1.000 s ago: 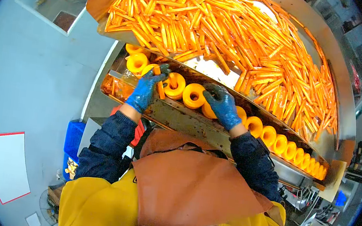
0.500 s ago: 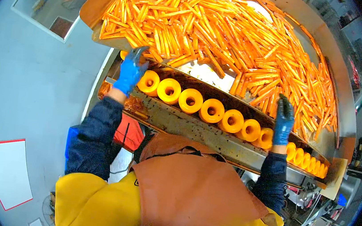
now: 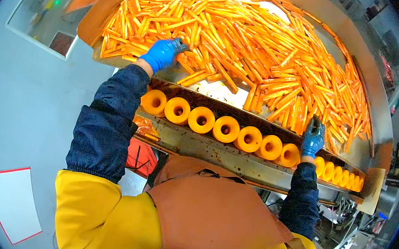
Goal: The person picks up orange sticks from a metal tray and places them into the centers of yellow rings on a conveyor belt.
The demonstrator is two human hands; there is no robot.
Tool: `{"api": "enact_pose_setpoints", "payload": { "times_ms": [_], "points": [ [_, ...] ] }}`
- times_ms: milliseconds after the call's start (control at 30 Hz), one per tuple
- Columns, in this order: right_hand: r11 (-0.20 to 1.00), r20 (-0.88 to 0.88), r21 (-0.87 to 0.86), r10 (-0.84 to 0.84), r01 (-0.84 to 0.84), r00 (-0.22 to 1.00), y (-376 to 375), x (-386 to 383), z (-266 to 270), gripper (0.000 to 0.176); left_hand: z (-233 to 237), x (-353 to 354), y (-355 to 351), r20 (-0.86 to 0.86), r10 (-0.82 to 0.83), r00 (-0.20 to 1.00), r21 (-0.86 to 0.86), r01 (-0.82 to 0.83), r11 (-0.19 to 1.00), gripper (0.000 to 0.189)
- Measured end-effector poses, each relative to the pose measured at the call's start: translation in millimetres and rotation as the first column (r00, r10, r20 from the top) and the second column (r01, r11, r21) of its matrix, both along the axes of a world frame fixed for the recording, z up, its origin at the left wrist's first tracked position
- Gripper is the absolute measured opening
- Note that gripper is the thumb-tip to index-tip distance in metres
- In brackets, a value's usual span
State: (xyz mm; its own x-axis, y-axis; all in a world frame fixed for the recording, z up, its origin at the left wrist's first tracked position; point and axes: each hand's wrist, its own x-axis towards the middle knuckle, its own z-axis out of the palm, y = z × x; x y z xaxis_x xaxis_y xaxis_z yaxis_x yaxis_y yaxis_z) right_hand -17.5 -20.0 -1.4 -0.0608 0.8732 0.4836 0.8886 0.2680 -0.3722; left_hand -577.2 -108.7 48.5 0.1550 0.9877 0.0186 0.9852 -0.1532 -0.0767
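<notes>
My left hand (image 3: 164, 54), in a blue glove with dark fingertips, is at the front left of a heap of orange sticks (image 3: 248, 39). Its fingers are bent together against the sticks; what they hold, if anything, is hidden. My right hand (image 3: 314, 136), gloved the same way, is over the front edge of the metal tray (image 3: 166, 74), with its fingers closed beside the stick ends. Whether anything is between them cannot be seen. Below the tray edge runs a row of yellow-orange rings (image 3: 226, 129), passing under my right wrist.
A metal ledge (image 3: 197, 141) with dark specks runs in front of the rings. Some orange material (image 3: 146, 127) lies at its left end. A tan block (image 3: 372, 191) is at the tray's right corner. A red item (image 3: 140, 157) shows below the ledge.
My left hand has moved right and forward, from the tray's front edge onto the sticks. My right hand is slightly lower in view, its fingers more bent. The view has shifted a little.
</notes>
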Motion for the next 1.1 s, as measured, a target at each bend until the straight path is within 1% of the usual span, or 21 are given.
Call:
{"api": "enact_pose_setpoints", "payload": {
  "times_ms": [33,100,133,167,200,233,267,333,367,500,567,633,733,767,833,867,900,967,1000,1033,1100],
  "points": [
    [1.000,0.000,0.001,-0.006,0.006,1.000,1,1,0,0.021,2,0,4,0.000,-0.006,1.000,0.001,0.006,1.000,0.049],
    [0.999,-0.031,-0.036,-0.023,0.022,0.999,1,-1,1,0.022,2,-10,11,0.313,0.161,0.936,0.078,-0.194,0.978,0.047],
    [0.999,-0.021,-0.034,-0.031,0.030,0.999,-1,-2,3,0.022,4,-17,15,0.455,0.143,0.879,0.157,-0.237,0.959,0.047],
    [0.999,-0.020,-0.035,-0.033,0.032,0.999,1,0,1,0.022,8,-20,14,0.456,0.142,0.879,0.155,-0.235,0.959,0.047],
    [1.000,-0.001,-0.005,-0.018,0.018,1.000,3,3,-4,0.023,17,-22,13,0.673,0.239,0.700,0.116,-0.419,0.901,0.046],
    [1.000,0.019,0.026,-0.002,0.002,1.000,4,5,-6,0.023,26,-23,10,0.839,0.293,0.458,0.029,-0.577,0.816,0.046],
    [0.999,0.039,0.045,-0.003,0.001,0.999,4,4,-5,0.023,36,-21,-2,0.840,0.295,0.456,0.027,-0.578,0.816,0.046],
    [1.000,0.031,0.016,-0.010,0.009,0.999,2,2,-1,0.023,59,-4,-44,0.931,0.027,0.363,0.145,-0.440,0.886,0.043],
    [1.000,0.020,-0.011,-0.018,0.018,1.000,0,1,0,0.023,71,9,-56,0.969,0.225,0.103,-0.135,-0.545,0.827,0.030],
    [1.000,0.064,0.002,-0.004,0.004,0.998,1,1,0,0.027,45,42,-123,0.933,0.148,-0.329,-0.297,-0.471,0.831,0.027],
    [0.999,0.034,-0.037,-0.011,0.012,0.999,1,0,2,0.028,-8,59,-158,0.920,0.305,-0.245,-0.383,-0.402,0.832,0.026],
    [0.986,0.072,-0.140,-0.077,0.087,0.994,-1,-2,7,0.026,-13,89,-163,0.898,0.404,-0.173,-0.439,-0.370,0.819,0.028],
    [0.997,0.104,-0.059,-0.045,0.052,0.994,6,7,-7,0.027,-54,89,-167,0.859,0.485,-0.165,-0.510,-0.371,0.776,0.028],
    [0.999,0.116,-0.020,-0.034,0.036,0.993,6,7,-8,0.027,-51,91,-169,0.858,0.485,-0.167,-0.510,-0.372,0.775,0.028],
    [0.999,0.111,-0.022,-0.037,0.040,0.993,6,7,-7,0.027,-44,90,-172,0.913,0.352,-0.208,-0.408,-0.468,0.783,0.027],
    [0.999,0.104,-0.024,-0.041,0.044,0.994,5,7,-7,0.027,-38,87,-173,0.923,0.323,-0.209,-0.384,-0.553,0.739,0.024],
    [0.999,0.102,-0.025,-0.040,0.043,0.994,4,6,-6,0.027,-31,85,-174,0.924,0.323,-0.207,-0.383,-0.555,0.739,0.024],
    [0.997,0.097,-0.050,-0.058,0.063,0.994,3,5,-4,0.027,-16,81,-176,0.968,0.107,-0.226,-0.240,-0.718,0.654,0.023],
    [0.997,0.096,-0.051,-0.058,0.063,0.994,2,4,-3,0.027,-17,75,-179,0.977,0.128,-0.170,-0.212,-0.739,0.639,0.022],
    [0.996,0.101,-0.058,-0.063,0.069,0.993,1,3,-2,0.028,-26,68,-181,0.977,0.129,-0.170,-0.213,-0.740,0.638,0.022],
    [0.995,0.105,-0.061,-0.066,0.072,0.992,2,4,-3,0.028,-34,60,-179,0.871,0.479,-0.110,-0.430,-0.643,0.634,0.023]
  ]
}}
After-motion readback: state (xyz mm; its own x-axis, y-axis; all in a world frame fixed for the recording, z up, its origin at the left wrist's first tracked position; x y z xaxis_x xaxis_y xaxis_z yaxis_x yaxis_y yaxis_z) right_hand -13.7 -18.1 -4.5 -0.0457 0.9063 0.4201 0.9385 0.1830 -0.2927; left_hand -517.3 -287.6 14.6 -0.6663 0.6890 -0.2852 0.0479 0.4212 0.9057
